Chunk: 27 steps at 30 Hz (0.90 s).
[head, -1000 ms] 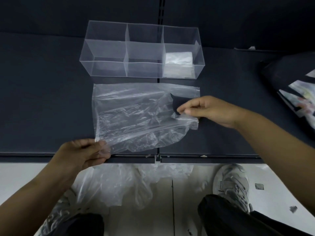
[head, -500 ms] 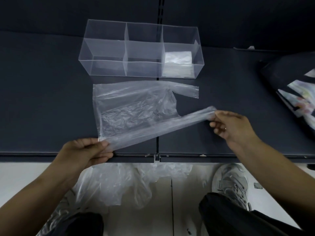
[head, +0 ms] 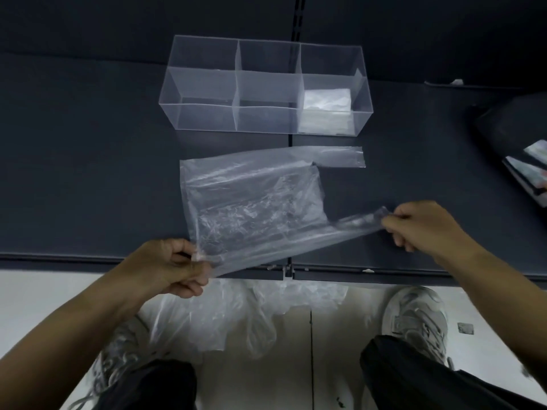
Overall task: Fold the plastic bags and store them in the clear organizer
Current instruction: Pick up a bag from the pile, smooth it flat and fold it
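Observation:
A clear plastic bag [head: 254,199] lies spread on the dark table [head: 88,173], its far handle pointing right. My left hand [head: 168,266] pinches the bag's near left corner at the table's front edge. My right hand [head: 420,227] pinches the near handle and holds it stretched to the right. Behind the bag stands the clear organizer [head: 266,87] with three compartments. A folded bag [head: 327,109] sits in its right compartment; the other two hold nothing.
Several loose plastic bags [head: 236,318] lie in a heap on the floor between my feet, just under the table's front edge. A dark bag with printed patches [head: 518,143] sits at the table's right edge.
My right hand let go of the bag's middle, took the near handle and pulled it out to the right, flattening the near edge. My left hand kept its hold on the corner.

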### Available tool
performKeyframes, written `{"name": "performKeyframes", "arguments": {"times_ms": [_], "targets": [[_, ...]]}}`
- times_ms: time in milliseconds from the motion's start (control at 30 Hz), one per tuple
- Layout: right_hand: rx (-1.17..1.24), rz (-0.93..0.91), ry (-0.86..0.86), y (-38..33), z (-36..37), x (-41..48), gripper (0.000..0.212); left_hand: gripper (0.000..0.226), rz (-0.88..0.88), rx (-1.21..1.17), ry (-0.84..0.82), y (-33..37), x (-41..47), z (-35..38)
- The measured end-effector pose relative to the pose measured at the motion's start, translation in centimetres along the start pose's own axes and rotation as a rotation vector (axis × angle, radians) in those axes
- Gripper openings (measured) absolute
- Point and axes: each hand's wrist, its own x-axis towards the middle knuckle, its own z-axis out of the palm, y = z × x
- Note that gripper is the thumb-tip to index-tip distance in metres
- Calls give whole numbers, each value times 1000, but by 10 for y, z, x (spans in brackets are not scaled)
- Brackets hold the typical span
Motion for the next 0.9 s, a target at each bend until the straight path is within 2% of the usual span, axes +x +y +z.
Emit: {"name": "performKeyframes", "arguments": {"times_ms": [67,100,167,233,267,300,367,400,467,533,700,833,900], "targets": [[-324,26,-95,-2,-15,-5,31,34,-15,128,1,2,-4,-5],[-508,40,-99,-7,-22,-11,34,29,16,208,52,3,-5,-8],[-724,15,10,-25,-35,-25,36,20,208,433,339,7,-5,-10],[-665,-163,167,-56,-28,-39,29,9,564,608,700,16,-4,-2],[-557,-350,245,-73,-15,-45,21,5,713,645,768,21,0,6],[-427,-556,283,-92,4,-50,15,18,787,678,755,25,6,16],[-295,-845,163,-127,49,-57,31,44,777,807,582,29,22,31],[-329,-929,79,-140,73,-55,42,56,734,906,502,29,29,36],[-486,-990,36,-153,112,-42,54,70,675,1134,435,21,43,39],[-577,-958,77,-150,127,-19,60,72,671,1261,455,14,52,35],[-601,-734,156,-89,103,26,70,79,632,1209,515,10,64,15],[-535,-525,326,-34,62,37,61,84,562,1211,534,11,64,-1],[-512,-426,400,-21,48,35,57,83,624,1134,561,11,56,-3]]}}
